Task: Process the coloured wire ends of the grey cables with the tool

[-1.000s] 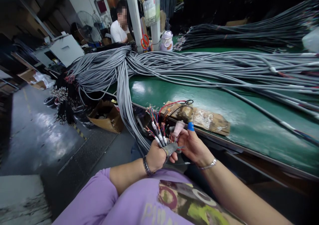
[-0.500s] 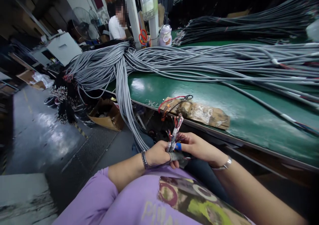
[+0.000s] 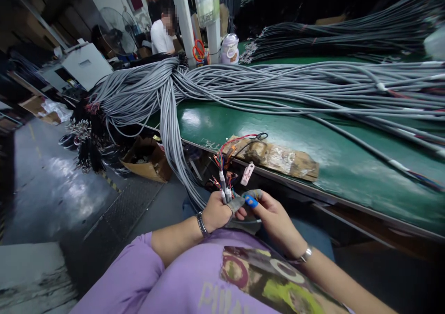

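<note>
My left hand [image 3: 218, 211] is closed round several grey cable ends [image 3: 224, 191], whose stripped coloured wires fan out above the fist. Grey wrap covers its thumb. Just right of it is my right hand [image 3: 273, 212], with blue tape on the thumb and grey wrap on a finger. Its fingertips are pinched together close to the cable ends; what they hold, if anything, is too small to make out. A wooden board [image 3: 288, 161] with red and black wires lies at the table edge above, and a small pink-white tag [image 3: 247, 174] shows between board and hands.
Long grey cables [image 3: 278, 84] run across the green table [image 3: 208, 121] and hang over its left side. Black cables [image 3: 313, 42] lie at the back. A cardboard box [image 3: 148, 161] stands below left. One person [image 3: 162, 35] is at the back near a fan.
The cable ends in my left hand have shifted left and spread apart. My right hand has turned, its fingertips now raised and pinched. The pink-white tag has come into view.
</note>
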### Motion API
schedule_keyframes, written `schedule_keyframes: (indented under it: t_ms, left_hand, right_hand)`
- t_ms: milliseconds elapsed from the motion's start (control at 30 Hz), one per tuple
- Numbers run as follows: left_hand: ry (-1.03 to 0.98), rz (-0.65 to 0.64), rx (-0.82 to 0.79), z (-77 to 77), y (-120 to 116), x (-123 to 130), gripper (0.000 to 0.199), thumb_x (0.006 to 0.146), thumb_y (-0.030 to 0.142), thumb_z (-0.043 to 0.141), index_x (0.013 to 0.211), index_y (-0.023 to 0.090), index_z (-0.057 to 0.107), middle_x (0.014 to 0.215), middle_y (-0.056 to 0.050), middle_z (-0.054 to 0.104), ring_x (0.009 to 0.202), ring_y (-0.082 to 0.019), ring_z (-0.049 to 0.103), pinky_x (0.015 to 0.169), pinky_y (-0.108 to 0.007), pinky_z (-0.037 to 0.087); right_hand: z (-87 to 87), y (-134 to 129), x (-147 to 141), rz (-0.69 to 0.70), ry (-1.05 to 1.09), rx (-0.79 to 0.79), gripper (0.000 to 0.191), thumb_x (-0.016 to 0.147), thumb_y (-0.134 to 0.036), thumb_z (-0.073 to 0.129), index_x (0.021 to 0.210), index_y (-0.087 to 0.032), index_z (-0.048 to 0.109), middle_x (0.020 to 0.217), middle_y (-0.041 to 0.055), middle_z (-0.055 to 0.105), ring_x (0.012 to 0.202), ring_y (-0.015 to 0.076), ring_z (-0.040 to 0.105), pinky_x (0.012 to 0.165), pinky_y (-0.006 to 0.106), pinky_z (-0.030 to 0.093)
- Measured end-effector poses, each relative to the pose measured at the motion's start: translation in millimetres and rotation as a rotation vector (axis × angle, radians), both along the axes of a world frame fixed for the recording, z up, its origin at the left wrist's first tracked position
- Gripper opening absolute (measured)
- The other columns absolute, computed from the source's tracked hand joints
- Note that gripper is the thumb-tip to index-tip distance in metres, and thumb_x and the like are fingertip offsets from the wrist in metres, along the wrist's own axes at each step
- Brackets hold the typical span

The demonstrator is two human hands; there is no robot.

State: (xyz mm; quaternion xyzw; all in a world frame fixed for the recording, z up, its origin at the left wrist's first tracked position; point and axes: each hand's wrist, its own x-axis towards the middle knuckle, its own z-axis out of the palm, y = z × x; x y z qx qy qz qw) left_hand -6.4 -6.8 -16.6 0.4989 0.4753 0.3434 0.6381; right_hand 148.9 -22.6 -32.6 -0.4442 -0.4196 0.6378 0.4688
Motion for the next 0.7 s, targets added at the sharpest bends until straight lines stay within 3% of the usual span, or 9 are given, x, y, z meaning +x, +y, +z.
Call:
schedule_keyframes:
  t_ms: [167,267,467,700]
  left_hand:
    - [-0.012,-0.148,-0.09,5.2,0,-4,0.055,0.059,0.064,0.074,0.059,0.01,0.064,0.056,-0.008,0.064,0.048,-0.014,0.06,0.052,-0.025,0.049]
    - [-0.016,-0.133,-0.076,5.1,-2,-7,0.055,0.058,0.063,0.075,0.057,0.01,0.063,0.054,-0.007,0.064,0.048,-0.014,0.059,0.054,-0.026,0.05]
    - [-0.127,0.063,-0.037,-4.5,-5,-7,0.057,0.062,0.067,0.07,0.065,0.01,0.064,0.058,-0.009,0.067,0.05,-0.017,0.063,0.052,-0.027,0.051]
    - [-0.164,0.121,-0.054,-10.4,-8,-7,0.056,0.065,0.066,0.069,0.07,0.01,0.064,0.062,-0.009,0.068,0.051,-0.016,0.064,0.054,-0.028,0.053]
  right_hand:
    - [11.4,7,-11,0.153,0.05,0.001,0.036,0.077,-0.053,0.067,0.074,-0.021,0.05,0.048,-0.0038,0.055,0.044,0.0142,0.055,0.047,0.027,0.04]
    - [15.5,16,-13,0.213,0.022,0.013,0.04,0.073,-0.056,0.069,0.071,-0.022,0.049,0.044,-0.0048,0.054,0.039,0.0141,0.053,0.043,0.026,0.039]
    - [22.6,20,-17,0.049,-0.135,0.012,0.05,0.065,-0.067,0.069,0.063,-0.021,0.047,0.044,-0.0045,0.05,0.04,0.0111,0.045,0.042,0.025,0.033]
    - [20.3,14,-14,-0.034,-0.184,0.078,0.048,0.067,-0.064,0.069,0.061,-0.02,0.052,0.052,-0.003,0.048,0.05,0.0113,0.04,0.049,0.026,0.034]
